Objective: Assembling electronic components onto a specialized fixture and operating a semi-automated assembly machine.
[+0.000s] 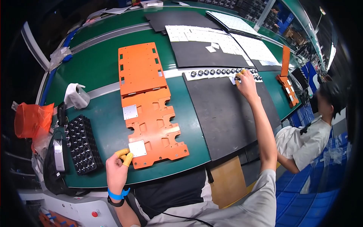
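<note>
While the left hand point(118, 166) rests at the near corner of the orange plate point(153, 126), its yellow-capped fingertips point(124, 156) are pinched together just beside a small silver square point(137, 148) that lies on that corner. I cannot tell if the fingers hold something small or only press the plate edge. The right hand point(246, 83) is stretched far out, toward 2 o'clock from the plate, and its fingertips close on one of the small black round parts point(237, 78) that stand in a row on a white strip point(223, 72).

The orange plate lies in the middle of the green table point(102, 68), and a second orange plate point(140, 68) lies touching it at 12 o'clock. On the near plate two silver squares are already in place: one at the near corner and another point(130, 112) on the same left side, farther away at about 11 o'clock. The rest of the plate shows only open cut-outs and holes, so I judge that the work on it is at an early stage and most positions are not yet filled. The far plate looks bare.

At 9 o'clock from the near plate stands a black tray point(83, 143) full of small dark parts, so much stock remains. A large dark mat point(223, 113) lies at 3 o'clock, under the right arm. Another person point(314, 128) sits at the right edge, well apart from the plate.
</note>
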Demonstrator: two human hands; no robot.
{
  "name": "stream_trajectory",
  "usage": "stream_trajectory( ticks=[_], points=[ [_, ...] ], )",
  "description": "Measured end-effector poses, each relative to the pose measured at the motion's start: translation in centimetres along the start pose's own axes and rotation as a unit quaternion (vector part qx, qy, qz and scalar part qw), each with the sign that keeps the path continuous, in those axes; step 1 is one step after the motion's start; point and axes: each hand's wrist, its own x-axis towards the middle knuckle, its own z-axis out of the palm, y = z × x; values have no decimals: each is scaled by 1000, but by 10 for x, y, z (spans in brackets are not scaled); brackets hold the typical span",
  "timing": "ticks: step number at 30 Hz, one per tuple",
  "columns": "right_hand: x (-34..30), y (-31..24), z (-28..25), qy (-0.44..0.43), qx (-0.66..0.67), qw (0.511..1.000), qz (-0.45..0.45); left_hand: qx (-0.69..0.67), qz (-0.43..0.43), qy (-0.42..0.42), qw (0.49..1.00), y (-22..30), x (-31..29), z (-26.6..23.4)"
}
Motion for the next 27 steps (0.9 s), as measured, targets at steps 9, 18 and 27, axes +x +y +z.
stream_trajectory(
  ticks=[9, 18, 27],
  points=[
    [-3, -118, -54, 158, 141, 971, -114, 137, -12, 28, 990, 13, 7, 15],
    [-2, -294, -90, 70, 426, 885, -171, -107, 13, -76, 991, -1, 20, 10],
    [59, -418, -89, -212, 139, 964, -77, -144, 13, -14, 989, 5, -5, 5]
  ],
)
